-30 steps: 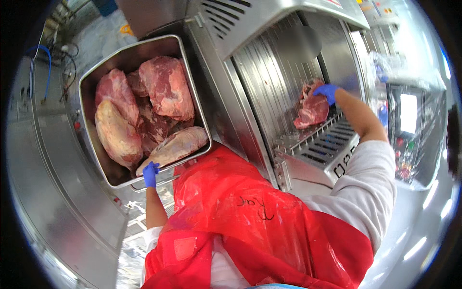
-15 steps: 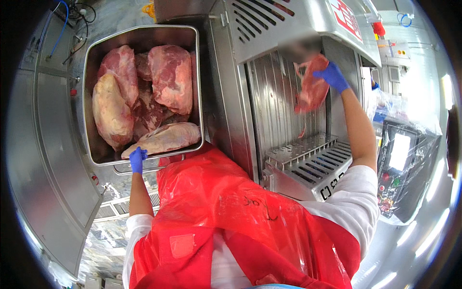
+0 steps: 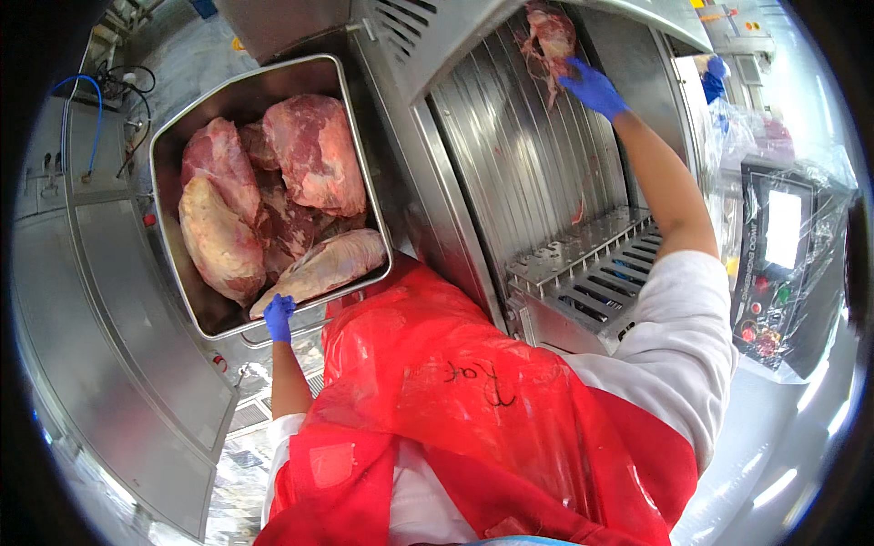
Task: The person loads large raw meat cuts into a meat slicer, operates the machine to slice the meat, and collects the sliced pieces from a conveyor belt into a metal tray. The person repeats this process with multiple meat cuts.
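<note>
My left hand (image 3: 279, 318), in a blue glove, is closed over the near rim of a deep steel bin (image 3: 173, 118), right beside the tip of a pale, fatty meat cut (image 3: 330, 262). My right hand (image 3: 594, 88), gloved in blue too, reaches forward into a steel machine. Its fingers are stretched out against the near side of a red piece of meat (image 3: 551, 36), which lies at the far end of the ribbed metal bed (image 3: 510, 118). Several large meat cuts fill the bin, among them a red one (image 3: 316, 155) and a yellowish, fat-covered one (image 3: 218, 238).
A slotted steel ledge (image 3: 583, 273) stands at the near end of the ribbed bed. The machine's vented hood (image 3: 464, 23) overhangs the far end. On the right is a plastic-wrapped control panel (image 3: 774, 264); steel cabinets (image 3: 118, 300) line the left.
The piece of meat has moved farther up the ribbed bed, and my right hand has followed it, its fingers now straighter. My left hand stays at the bin rim. The whole view has turned slightly.
</note>
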{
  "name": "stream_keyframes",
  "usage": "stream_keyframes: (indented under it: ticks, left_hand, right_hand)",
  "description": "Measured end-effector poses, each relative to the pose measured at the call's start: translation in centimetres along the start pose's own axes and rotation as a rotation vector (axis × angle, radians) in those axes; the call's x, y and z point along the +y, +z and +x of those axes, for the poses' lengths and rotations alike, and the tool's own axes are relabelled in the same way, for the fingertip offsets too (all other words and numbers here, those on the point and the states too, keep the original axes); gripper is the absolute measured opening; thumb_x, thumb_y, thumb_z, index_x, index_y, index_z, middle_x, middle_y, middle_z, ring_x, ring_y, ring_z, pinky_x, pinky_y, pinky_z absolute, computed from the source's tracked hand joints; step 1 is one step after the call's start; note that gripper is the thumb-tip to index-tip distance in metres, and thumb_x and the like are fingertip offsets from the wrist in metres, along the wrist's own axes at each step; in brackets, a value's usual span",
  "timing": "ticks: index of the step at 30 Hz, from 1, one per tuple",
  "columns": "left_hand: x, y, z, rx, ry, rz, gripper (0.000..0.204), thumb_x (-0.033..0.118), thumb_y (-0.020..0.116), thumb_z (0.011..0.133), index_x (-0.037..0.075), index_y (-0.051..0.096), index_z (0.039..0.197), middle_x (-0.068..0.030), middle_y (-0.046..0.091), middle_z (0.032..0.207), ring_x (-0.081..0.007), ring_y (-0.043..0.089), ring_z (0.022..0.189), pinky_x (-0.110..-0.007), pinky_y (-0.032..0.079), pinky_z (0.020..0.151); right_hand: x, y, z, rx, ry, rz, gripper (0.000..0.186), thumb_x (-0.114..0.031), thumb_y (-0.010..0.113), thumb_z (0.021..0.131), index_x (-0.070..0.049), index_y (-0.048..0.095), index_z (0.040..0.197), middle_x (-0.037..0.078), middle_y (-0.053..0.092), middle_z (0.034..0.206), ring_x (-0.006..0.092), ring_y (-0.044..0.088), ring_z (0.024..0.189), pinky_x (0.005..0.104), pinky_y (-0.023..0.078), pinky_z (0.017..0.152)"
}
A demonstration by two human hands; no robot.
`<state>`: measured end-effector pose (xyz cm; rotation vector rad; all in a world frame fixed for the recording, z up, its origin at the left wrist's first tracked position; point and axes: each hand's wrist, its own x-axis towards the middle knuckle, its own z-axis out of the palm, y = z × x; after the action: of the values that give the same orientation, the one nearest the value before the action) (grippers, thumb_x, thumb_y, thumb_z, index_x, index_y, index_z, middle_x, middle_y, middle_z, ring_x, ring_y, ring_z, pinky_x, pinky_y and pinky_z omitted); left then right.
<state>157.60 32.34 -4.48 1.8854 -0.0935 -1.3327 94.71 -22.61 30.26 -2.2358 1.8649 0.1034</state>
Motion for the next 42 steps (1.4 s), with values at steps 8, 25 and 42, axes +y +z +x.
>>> stream_keyframes:
  ticks: [8,25,42]
  left_hand:
    - [-0.4,0.4,-0.5,-0.315,0.166,-0.225,0.023,0.008,0.052,0.089,0.01,0.047,0.067,-0.0005,0.047,0.064,-0.0126,0.045,0.057,-0.03,0.04,0.053]
    - [6.1,-9.6,7.4,0.152,-0.009,-0.195,0.022,0.028,0.058,0.086,0.008,0.068,0.088,-0.0032,0.064,0.073,-0.0142,0.055,0.058,-0.025,0.04,0.051]
    - [-2.8,-14.2,18.7,0.058,-0.55,-1.132,0.072,0.065,0.025,0.087,0.024,0.029,0.147,-0.0066,0.028,0.152,-0.0291,0.025,0.14,-0.049,0.017,0.113]
  right_hand:
    - [3.8,7.2,11.0,0.065,-0.153,0.329,0.041,-0.026,0.053,0.089,-0.012,0.052,0.127,0.018,0.06,0.119,0.0349,0.06,0.106,0.0434,0.049,0.088]
    - [-17.2,7.7,-7.0,-1.273,-0.069,-0.614,0.033,-0.029,0.052,0.083,-0.002,0.069,0.079,0.015,0.068,0.076,0.0269,0.068,0.068,0.0405,0.054,0.069]
    - [-76.8,45.5,7.2,-0.335,-0.494,0.467,0.056,-0.051,0.063,0.073,-0.006,0.067,0.106,0.021,0.065,0.108,0.0362,0.061,0.103,0.0429,0.048,0.089]
